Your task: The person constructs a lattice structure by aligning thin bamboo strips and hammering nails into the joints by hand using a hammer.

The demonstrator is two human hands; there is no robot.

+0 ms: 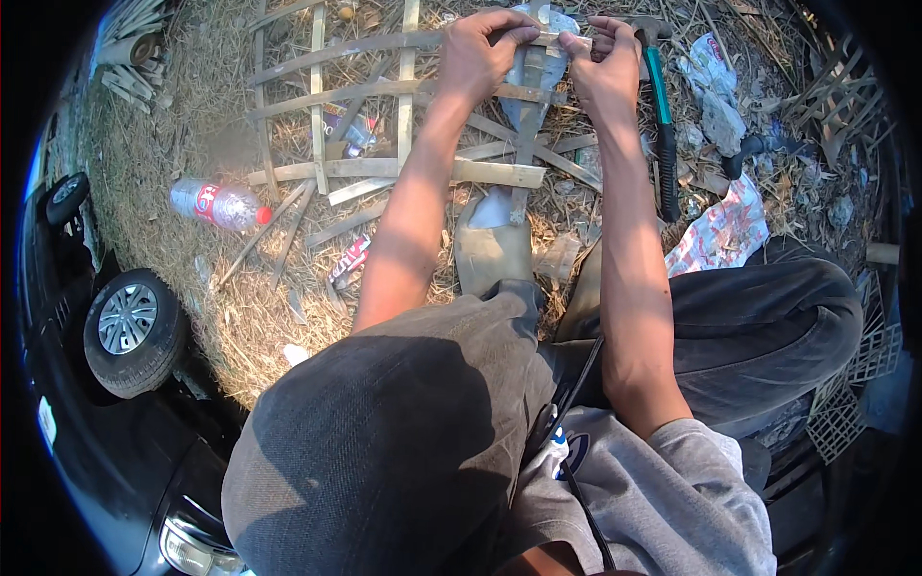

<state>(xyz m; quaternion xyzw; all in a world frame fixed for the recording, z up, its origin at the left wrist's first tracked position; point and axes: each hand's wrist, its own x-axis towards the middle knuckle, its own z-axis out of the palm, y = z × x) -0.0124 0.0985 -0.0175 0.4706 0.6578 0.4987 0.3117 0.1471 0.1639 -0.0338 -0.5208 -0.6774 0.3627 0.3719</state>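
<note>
Top centre of the frame: left hand (483, 50) and right hand (603, 67) both pinched a thin pale bamboo strip (547, 40) on the woven bamboo lattice (384, 130); a green-handled hammer (660, 115) lay just right.

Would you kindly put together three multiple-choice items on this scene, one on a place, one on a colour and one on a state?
1. Where does the clear plastic bottle with the red cap lie?
A. On the dry straw, left of the woven lattice of pale bamboo strips
B. On the person's lap
C. On top of the lattice

2. What colour is the handle of the hammer?
A. Yellow
B. Teal-green and black
C. White

3. What are the left hand and right hand doing?
A. Resting on the knees
B. Both holding a bamboo strip at the lattice's far edge
C. Lifting the bottle

Answers: 1 A, as it rests on straw beside the lattice; 2 B, seen along its shaft; 3 B, as the fingers of both close on the strip.
</note>
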